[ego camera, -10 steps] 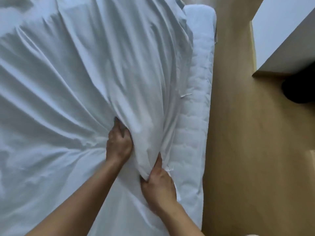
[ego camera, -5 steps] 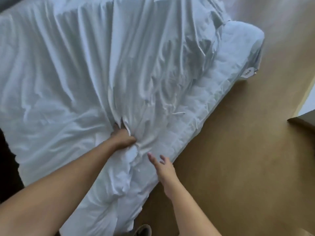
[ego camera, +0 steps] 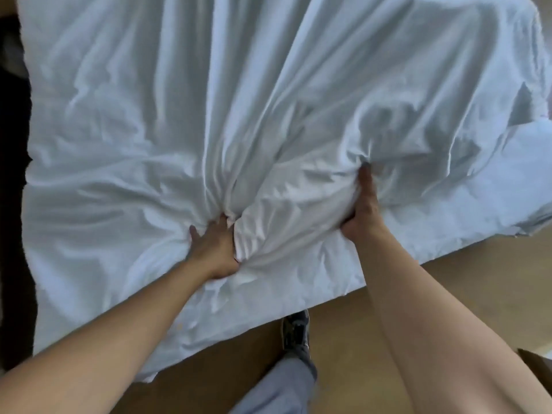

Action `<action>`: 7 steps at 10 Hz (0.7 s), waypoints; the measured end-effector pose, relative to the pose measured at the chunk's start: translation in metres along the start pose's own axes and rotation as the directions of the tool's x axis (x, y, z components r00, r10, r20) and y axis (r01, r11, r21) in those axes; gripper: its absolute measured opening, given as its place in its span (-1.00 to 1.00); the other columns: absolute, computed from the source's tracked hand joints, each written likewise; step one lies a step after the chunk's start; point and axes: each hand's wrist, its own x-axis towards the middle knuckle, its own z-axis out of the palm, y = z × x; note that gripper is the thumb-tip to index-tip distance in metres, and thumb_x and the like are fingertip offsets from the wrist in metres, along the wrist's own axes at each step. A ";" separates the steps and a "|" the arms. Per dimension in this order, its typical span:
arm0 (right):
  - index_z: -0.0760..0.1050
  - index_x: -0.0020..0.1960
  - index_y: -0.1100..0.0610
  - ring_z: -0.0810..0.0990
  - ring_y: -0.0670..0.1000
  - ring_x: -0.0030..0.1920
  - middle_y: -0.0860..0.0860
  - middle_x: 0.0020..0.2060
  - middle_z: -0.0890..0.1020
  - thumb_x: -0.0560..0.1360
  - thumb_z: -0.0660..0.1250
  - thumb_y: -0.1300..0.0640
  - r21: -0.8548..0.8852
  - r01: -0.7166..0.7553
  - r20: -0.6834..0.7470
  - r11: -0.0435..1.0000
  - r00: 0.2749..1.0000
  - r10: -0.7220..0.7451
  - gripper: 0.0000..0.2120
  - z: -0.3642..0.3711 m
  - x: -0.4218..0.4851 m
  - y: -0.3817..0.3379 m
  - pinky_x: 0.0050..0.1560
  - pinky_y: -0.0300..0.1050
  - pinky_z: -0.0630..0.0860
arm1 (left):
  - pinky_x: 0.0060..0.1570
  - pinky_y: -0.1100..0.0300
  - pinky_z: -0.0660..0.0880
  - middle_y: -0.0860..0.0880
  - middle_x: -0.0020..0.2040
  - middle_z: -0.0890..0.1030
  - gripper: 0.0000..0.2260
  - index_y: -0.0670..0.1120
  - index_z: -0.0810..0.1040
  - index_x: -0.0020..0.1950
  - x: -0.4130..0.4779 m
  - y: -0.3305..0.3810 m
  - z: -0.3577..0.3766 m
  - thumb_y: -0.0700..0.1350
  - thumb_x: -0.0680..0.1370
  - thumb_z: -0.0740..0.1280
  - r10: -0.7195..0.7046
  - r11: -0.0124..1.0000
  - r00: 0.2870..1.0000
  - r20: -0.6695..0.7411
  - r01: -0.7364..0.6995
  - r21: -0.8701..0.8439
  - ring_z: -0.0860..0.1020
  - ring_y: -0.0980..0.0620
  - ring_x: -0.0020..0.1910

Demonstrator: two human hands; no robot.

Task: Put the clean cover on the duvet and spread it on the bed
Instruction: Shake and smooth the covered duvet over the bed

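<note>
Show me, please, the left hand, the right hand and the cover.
left hand (ego camera: 213,249): head view, back of the hand.
right hand (ego camera: 363,208): head view, back of the hand.
cover (ego camera: 179,100): head view, creased middle.

Both forearms bare and extended, hands apart.

Your left forearm enters from 7 o'clock and reaches toward 1 o'clock. Left hand (ego camera: 213,249): back up, wrist nearly straight, fingers dug into a bunched gather of the cover (ego camera: 268,115); one digit shows at the hand's 9 o'clock edge, the rest are hidden in folds.

Your right forearm enters from 5 o'clock and runs toward 11 o'clock. Right hand (ego camera: 363,210): one digit points to 12 o'clock, the others curl round a fold at its 8 o'clock side.
</note>
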 end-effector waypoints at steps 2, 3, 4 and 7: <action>0.49 0.31 0.12 0.68 0.18 0.04 0.09 0.09 0.68 0.34 0.58 -0.08 0.014 -0.049 -0.208 0.999 0.977 0.051 -0.38 -0.004 0.024 -0.016 0.10 0.19 0.61 | -0.06 -0.01 0.50 -0.02 -0.13 0.61 -0.27 -0.09 0.56 -0.14 -0.104 0.071 0.089 0.59 0.24 0.36 -0.632 0.002 0.771 0.082 0.108 -0.994 0.55 -0.05 -0.11; 0.46 0.22 0.12 0.67 0.14 -0.10 0.06 -0.02 0.64 0.32 0.61 -0.05 -0.084 -0.069 -0.414 0.994 0.910 0.028 -0.42 -0.036 0.000 -0.016 -0.08 0.10 0.64 | 0.22 -0.21 0.49 -0.23 0.25 0.59 0.00 -0.11 0.55 0.33 -0.064 0.083 0.068 0.59 0.14 0.41 -0.158 -0.818 0.847 0.508 0.176 -0.548 0.54 -0.26 0.24; 0.57 0.19 0.11 0.68 0.18 0.00 0.06 0.05 0.70 0.43 0.53 -0.06 -0.088 -0.236 -0.326 0.968 0.925 0.196 -0.58 -0.072 -0.037 -0.013 0.00 0.14 0.64 | 0.31 -0.30 0.44 -0.13 0.35 0.59 -0.14 0.12 0.51 0.44 -0.036 0.086 0.026 0.55 0.26 0.40 -0.290 -0.818 0.916 0.277 -0.087 -0.569 0.56 -0.24 0.31; 0.57 0.33 0.11 0.67 0.23 0.13 0.15 0.21 0.66 0.42 0.45 0.13 -0.052 -0.405 0.213 0.913 0.889 0.406 -0.53 -0.055 -0.104 -0.113 0.22 0.23 0.54 | 0.05 -0.10 0.61 -0.12 0.20 0.68 -0.55 -0.02 0.57 0.39 -0.115 0.106 -0.056 0.01 0.50 0.36 -0.484 -0.802 0.835 0.263 -0.303 -0.515 0.67 -0.17 0.12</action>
